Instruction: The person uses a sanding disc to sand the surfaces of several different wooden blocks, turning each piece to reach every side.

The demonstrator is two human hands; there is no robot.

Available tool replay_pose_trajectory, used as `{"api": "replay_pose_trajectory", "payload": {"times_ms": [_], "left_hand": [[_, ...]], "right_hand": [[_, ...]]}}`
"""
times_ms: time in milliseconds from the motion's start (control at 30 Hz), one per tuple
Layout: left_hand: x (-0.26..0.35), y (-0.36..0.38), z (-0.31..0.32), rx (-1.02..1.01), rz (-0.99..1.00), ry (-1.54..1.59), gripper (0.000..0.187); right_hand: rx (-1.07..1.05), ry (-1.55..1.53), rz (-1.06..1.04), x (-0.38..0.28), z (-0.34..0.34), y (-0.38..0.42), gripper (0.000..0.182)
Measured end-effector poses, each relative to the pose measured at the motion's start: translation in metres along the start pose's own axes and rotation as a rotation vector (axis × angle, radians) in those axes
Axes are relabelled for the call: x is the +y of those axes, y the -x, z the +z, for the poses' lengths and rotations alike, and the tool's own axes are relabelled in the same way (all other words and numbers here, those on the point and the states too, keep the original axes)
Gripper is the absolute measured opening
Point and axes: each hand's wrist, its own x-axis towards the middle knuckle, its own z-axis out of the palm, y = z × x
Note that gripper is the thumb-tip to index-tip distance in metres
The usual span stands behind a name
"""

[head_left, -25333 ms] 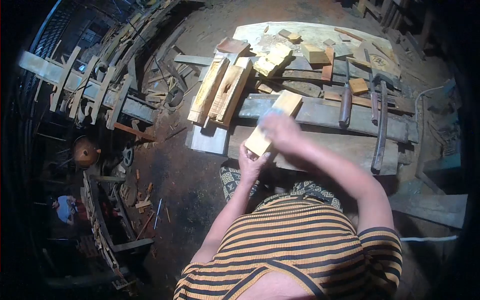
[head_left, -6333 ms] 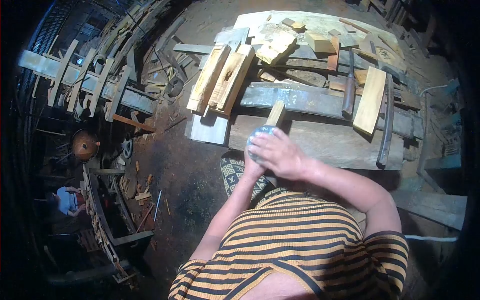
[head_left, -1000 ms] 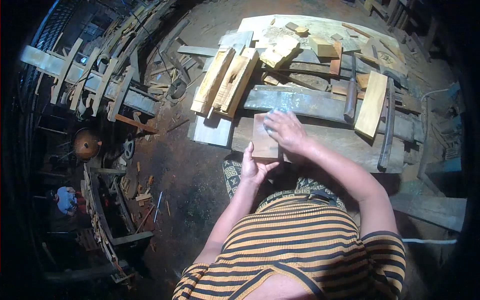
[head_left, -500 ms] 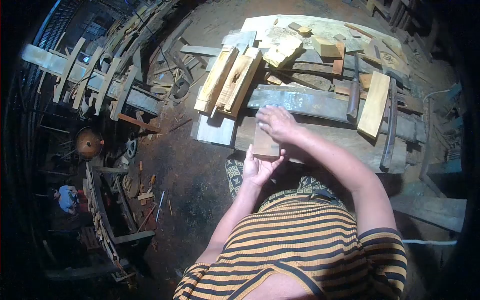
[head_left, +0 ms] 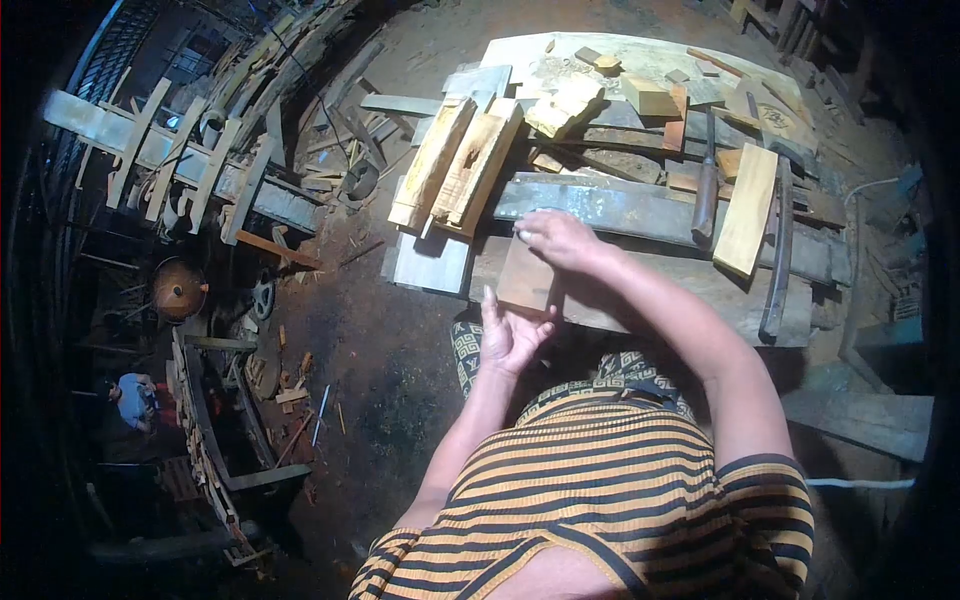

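Observation:
A brown wooden block (head_left: pixel 527 276) is held between my two hands above the near edge of the workbench. My left hand (head_left: pixel 511 341) cradles its near end from below, the thumb up along the left side and fingertips showing at the right. At the far end, my right hand (head_left: pixel 562 240) is closed over the top, with its fingers curled around the edge. Part of the block's far end is hidden under those fingers. Just beyond lies a long grey plank (head_left: pixel 600 203) on the bench.
Two thick rough timber pieces (head_left: pixel 455 165) lie left of my hands. To the right are a chisel-like tool with a wooden handle (head_left: pixel 706 200), a pale wood block (head_left: pixel 748 212) and a long curved dark bar (head_left: pixel 779 260). Wood scraps cover the far bench. Another person (head_left: pixel 135 400) is at lower left.
The block has shifted slightly left and its angle has changed, so more of its face shows. My left hand has moved slightly left with it; my right hand's fingers have curled more.

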Motion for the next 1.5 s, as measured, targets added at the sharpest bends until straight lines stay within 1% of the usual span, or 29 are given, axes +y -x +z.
{"api": "replay_pose_trajectory", "payload": {"times_ms": [33,67,133,200,267,333,367,433,467,500,533,600,667,700,733,767,800,900,933,1000,1067,1133,1200,1233,1267,1333,1367,1433,1500], "left_hand": [[0.006,0.000,0.005,0.098,0.009,-0.064,0.068],[0.010,0.003,0.009,0.179,0.051,-0.158,0.063],[0.014,-0.002,0.014,0.339,0.084,-0.320,0.058],[0.010,-0.007,0.017,0.343,0.139,-0.369,0.055],[0.009,-0.009,0.023,0.341,0.186,-0.425,0.052],[0.007,-0.003,0.029,0.403,0.374,-0.896,0.050],[0.005,0.000,0.029,0.384,0.471,-1.016,0.048],[0.001,0.010,0.038,0.372,0.514,-1.064,0.048],[0.001,0.013,0.040,0.352,0.566,-1.116,0.047],[0.000,0.006,0.014,0.220,0.714,-1.130,0.040],[0.003,0.008,0.005,0.219,0.711,-1.133,0.040],[0.008,0.019,0.002,0.163,0.741,-1.841,0.033],[0.003,0.022,0.014,0.167,0.719,-1.764,0.030],[0.001,0.019,0.019,0.227,0.649,-1.524,0.032],[-0.001,0.016,0.022,0.279,0.580,-1.283,0.034],[-0.003,0.015,0.021,0.226,0.682,-1.324,0.039],[-0.004,0.016,0.022,0.231,0.633,-1.307,0.043],[-0.008,0.017,0.026,0.216,0.644,-1.268,0.043],[-0.008,0.016,0.025,0.227,0.648,-1.285,0.042],[-0.007,0.017,0.028,0.236,0.657,-1.304,0.041],[-0.003,0.026,0.032,0.342,0.586,-1.580,0.036],[-0.003,0.025,0.022,0.312,0.602,-1.607,0.033],[-0.006,0.021,0.017,0.360,0.484,-1.099,0.036],[-0.004,0.020,0.012,0.318,0.521,-1.110,0.041],[-0.001,0.020,0.007,0.314,0.527,-1.112,0.041],[0.003,0.023,-0.001,0.353,0.471,-1.302,0.042],[0.006,0.022,-0.003,0.348,0.475,-1.376,0.043],[0.014,0.019,0.009,0.364,0.450,-1.485,0.042],[0.020,0.020,0.049,0.402,0.448,-1.836,0.043]], "right_hand": [[0.015,-0.176,0.056,0.001,-0.004,-0.001,0.038],[0.027,-0.351,0.112,0.001,-0.008,0.001,0.039],[0.060,-0.371,0.100,-0.010,-0.016,0.007,0.038],[0.142,-0.375,0.014,-0.011,-0.015,0.008,0.038],[0.199,-0.323,0.042,-0.013,-0.015,0.012,0.037],[0.250,-0.273,0.077,-0.018,-0.017,0.020,0.036],[0.300,-0.186,0.025,-0.021,-0.017,0.025,0.035],[0.333,-0.015,-0.060,-0.043,-0.015,0.042,0.033],[0.329,0.054,-0.215,-0.051,-0.010,0.053,0.031],[0.249,0.157,-0.359,-0.068,-0.018,0.064,0.031],[0.179,0.156,-0.403,-0.086,-0.017,0.074,0.034],[0.162,0.025,-0.422,-0.105,-0.014,0.090,0.035],[0.085,0.038,-0.413,-0.096,-0.027,0.083,0.035],[0.007,0.051,-0.409,-0.088,-0.033,0.078,0.036],[0.111,0.225,-0.431,-0.063,-0.022,0.073,0.037],[0.163,0.194,-0.302,-0.043,-0.022,0.065,0.037],[0.215,0.164,-0.173,-0.035,-0.028,0.058,0.037],[0.212,0.179,-0.039,-0.030,-0.037,0.054,0.036],[0.215,0.181,-0.038,-0.035,-0.036,0.058,0.036],[0.150,0.333,-0.347,-0.059,-0.027,0.075,0.039],[0.211,0.126,-0.396,-0.091,-0.011,0.096,0.038],[0.202,0.023,-0.427,-0.088,-0.014,0.095,0.036],[0.202,0.309,-0.332,-0.061,-0.022,0.076,0.035],[0.247,0.225,-0.176,-0.040,-0.020,0.068,0.035],[0.273,-0.032,0.001,-0.031,-0.033,0.059,0.038],[0.211,-0.372,0.167,-0.003,-0.032,0.046,0.037],[0.217,-0.370,0.170,0.004,-0.022,0.045,0.037],[0.085,-0.786,0.187,0.006,-0.010,0.049,0.037],[0.111,-0.800,0.184,0.003,-0.011,0.053,0.037]]}}
